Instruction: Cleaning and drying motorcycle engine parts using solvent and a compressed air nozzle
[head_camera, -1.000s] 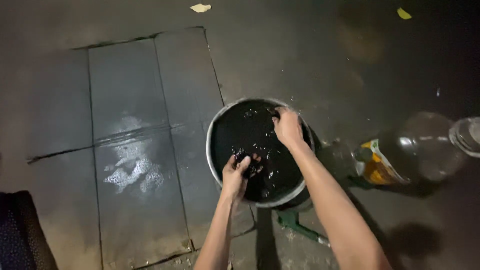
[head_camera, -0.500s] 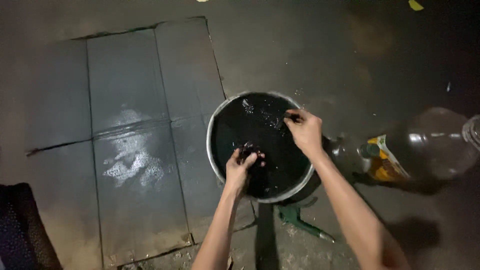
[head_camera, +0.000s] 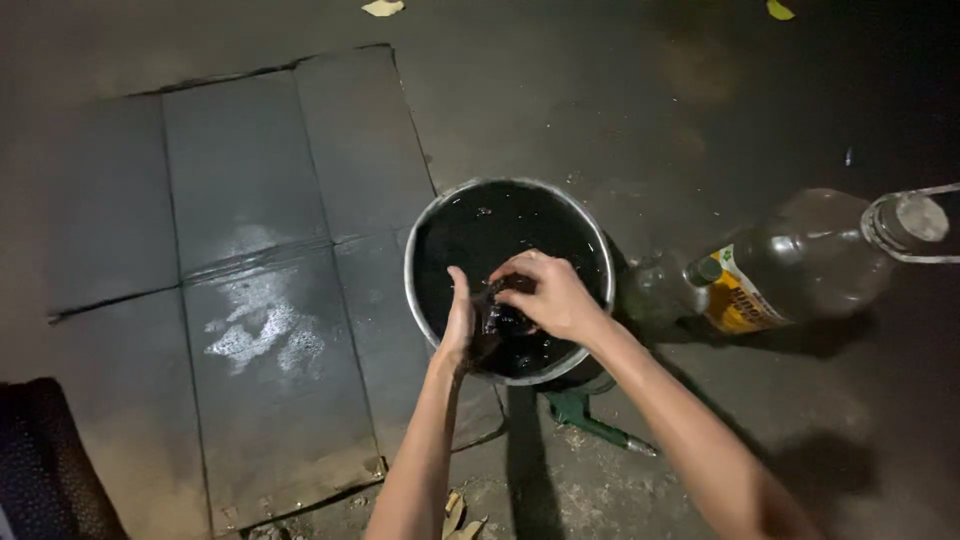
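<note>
Left hand (head_camera: 460, 325) and right hand (head_camera: 548, 296) close together on a dark wet lump (head_camera: 500, 318), possibly cloth, above the metal basin (head_camera: 412, 262) that catches drips.

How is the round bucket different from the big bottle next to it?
The bucket stands upright with its round top open; the bottle lies on its side on the ground. The bucket holds dark liquid, and both hands, left hand and right hand, grip a dark wet thing over it; nothing touches the bottle. The bottle is see-through with a yellow label; the bucket has a pale rim. Both sit on wet ground.
</note>
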